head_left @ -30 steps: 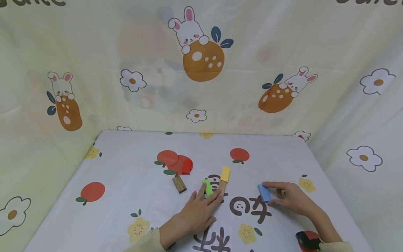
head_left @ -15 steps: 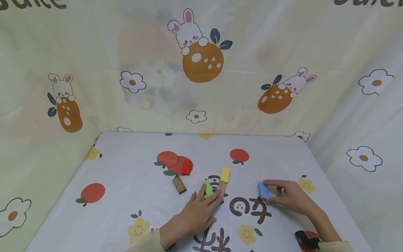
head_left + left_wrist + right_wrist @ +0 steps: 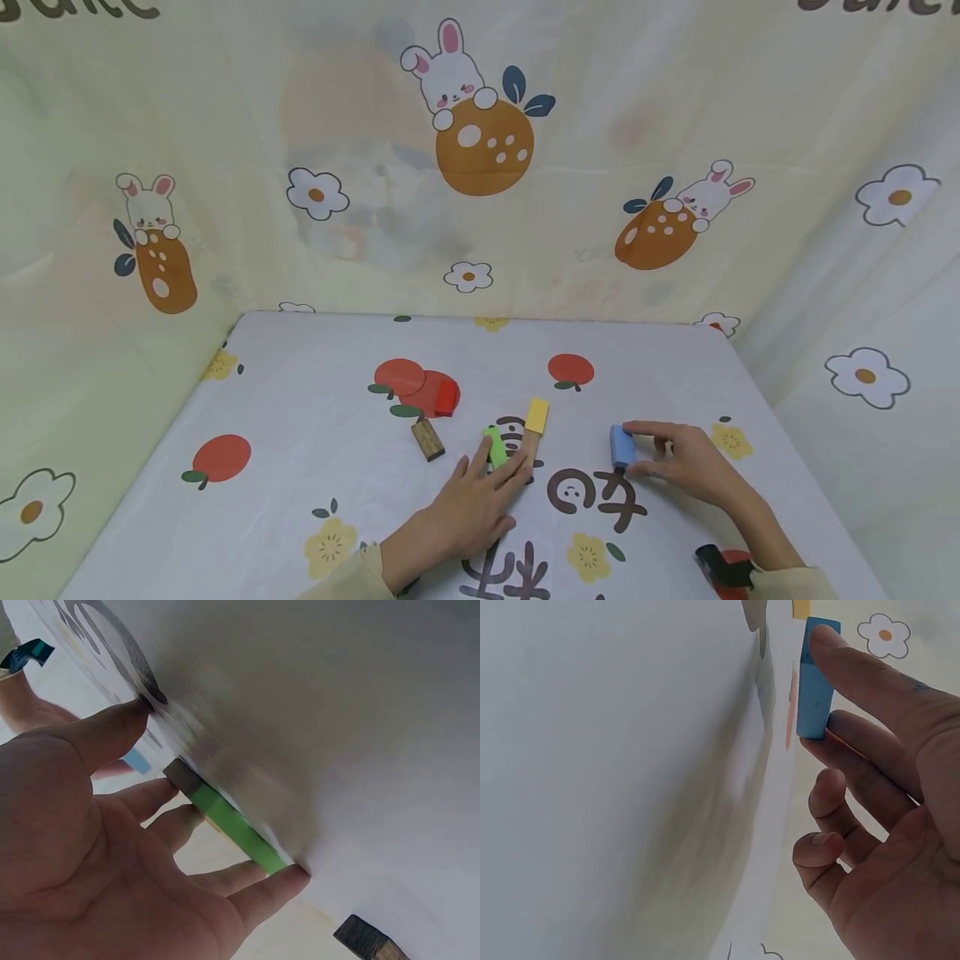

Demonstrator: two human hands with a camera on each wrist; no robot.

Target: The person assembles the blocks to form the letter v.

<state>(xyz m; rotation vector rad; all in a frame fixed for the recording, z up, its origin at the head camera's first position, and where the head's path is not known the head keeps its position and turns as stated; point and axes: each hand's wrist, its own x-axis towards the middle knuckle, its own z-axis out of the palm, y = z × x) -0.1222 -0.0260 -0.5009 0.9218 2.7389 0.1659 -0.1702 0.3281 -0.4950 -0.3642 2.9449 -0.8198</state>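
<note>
My right hand (image 3: 697, 467) pinches a blue block (image 3: 622, 446) between thumb and fingers, right of the middle of the table. In the right wrist view, the thumb lies against one end of the blue block (image 3: 815, 697) and a finger against the other. Spread and nearly straight, the fingers of my left hand (image 3: 471, 512) touch a green block (image 3: 496, 451) and reach a light wooden block (image 3: 529, 444), partly covered. A yellow block (image 3: 537, 415) adjoins the far end of that wooden block. In the left wrist view, fingertips rest along the green block (image 3: 238, 829).
A dark wooden block (image 3: 427, 439) lies left of the green one. Behind it, a red block (image 3: 446, 397) sits on a printed red fruit. The white patterned cloth (image 3: 315, 450) covers the table, and printed curtains (image 3: 375, 242) enclose the back and sides.
My right hand has shifted the blue block slightly away from me and leftward, turning it a little straighter. The left hand and the other blocks stay in place.
</note>
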